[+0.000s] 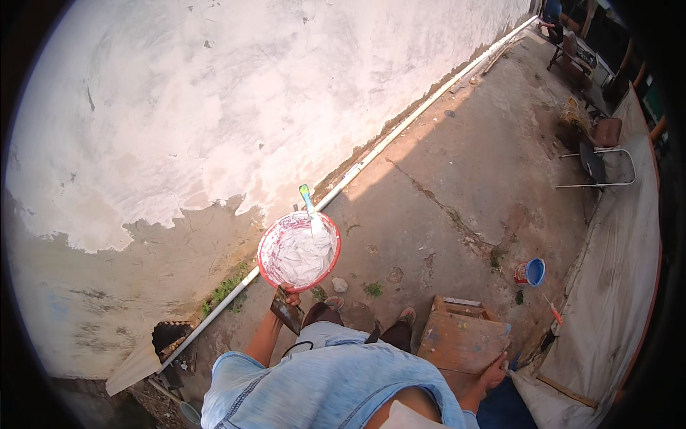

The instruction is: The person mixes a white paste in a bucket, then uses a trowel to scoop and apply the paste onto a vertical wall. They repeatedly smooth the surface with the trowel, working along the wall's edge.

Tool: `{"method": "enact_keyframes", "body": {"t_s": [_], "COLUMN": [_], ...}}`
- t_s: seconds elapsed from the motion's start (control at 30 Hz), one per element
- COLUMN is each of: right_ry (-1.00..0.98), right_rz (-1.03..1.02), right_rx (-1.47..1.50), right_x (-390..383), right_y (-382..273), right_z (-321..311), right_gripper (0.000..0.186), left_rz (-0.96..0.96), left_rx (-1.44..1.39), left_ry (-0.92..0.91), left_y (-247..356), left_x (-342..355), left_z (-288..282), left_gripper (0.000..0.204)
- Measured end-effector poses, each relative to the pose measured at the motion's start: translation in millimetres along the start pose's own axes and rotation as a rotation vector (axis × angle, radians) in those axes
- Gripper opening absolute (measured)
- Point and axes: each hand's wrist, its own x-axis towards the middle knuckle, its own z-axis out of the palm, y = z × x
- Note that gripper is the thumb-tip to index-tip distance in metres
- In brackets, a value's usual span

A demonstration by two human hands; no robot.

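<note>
My left hand [291,296] is closed on a dark, stained flat rectangular board [288,313], right against the near rim of a red basin [264,276]. Whether the same fingers also bear the basin's weight, I cannot tell. White-pink paste [300,259] fills much of the basin. A putty knife [307,199] with a green and blue handle stands in the paste, leaning on the far rim. At the lower right my right hand [493,372] grips the edge of a paint-spotted wooden stool [461,339]; part of the fingers is hidden.
A white pipe [389,139] runs along the foot of the partly whitened wall [179,107]. To the right stand a blue-lined paint pail [530,272], a tool with an orange handle [555,312], and a metal-framed chair [597,166]. A pale tarp [620,264] hangs along the right side. Another person [552,16] is far off.
</note>
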Motion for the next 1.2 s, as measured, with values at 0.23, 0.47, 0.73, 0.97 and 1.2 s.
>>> {"method": "enact_keyframes", "body": {"t_s": [0.23,0.47,0.73,0.97,1.2], "right_ry": [-0.119,0.047,-0.830,-1.126,-1.884], "right_rz": [0.059,-0.053,-1.428,-1.576,-1.369], "right_rx": [0.061,-0.333,-0.238,-0.536,-1.313], "right_x": [253,197,-152,-312,-508], "right_y": [156,60,-65,5,-40], "right_z": [65,41,169,231,141], "right_gripper": [0.090,0.084,0.076,0.045,0.045], "left_rz": [-0.052,0.001,0.138,0.218,0.221], "left_rx": [-0.203,-0.328,-0.311,-0.192,-0.267], "left_ry": [-0.012,0.030,0.116,0.240,0.361], "left_y": [-76,-113,-79,-32,11], "left_x": [-10,-66,-132,-218,-328], "left_z": [36,83,-6,-187,-313], "left_gripper": [0.024,0.018,0.014,0.015,0.021]}}
